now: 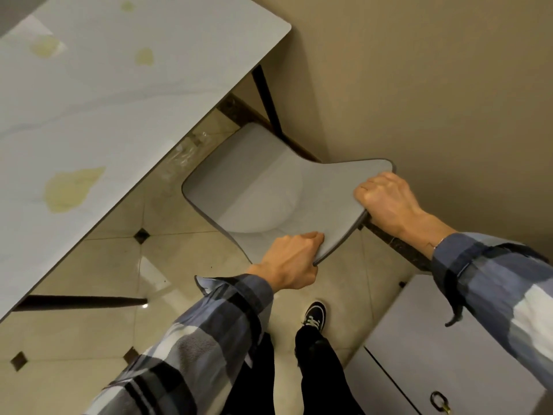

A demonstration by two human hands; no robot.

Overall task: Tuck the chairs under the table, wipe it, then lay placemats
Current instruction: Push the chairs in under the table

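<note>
A grey moulded chair [257, 187] stands beside the long edge of the white marble-look table [125, 94], its seat just outside the tabletop. My left hand [288, 260] grips the near corner of the chair's backrest. My right hand [386, 200] is closed over the far corner of the same backrest. Several yellowish stains [70, 188] lie on the tabletop, one large near the edge and smaller ones further back.
A beige wall [434, 85] runs close behind the chair. A grey drawer cabinet [443, 348] with a ring handle stands at lower right. Black table legs [266, 97] show under the top. My foot in a black shoe [314, 314] is on the tiled floor.
</note>
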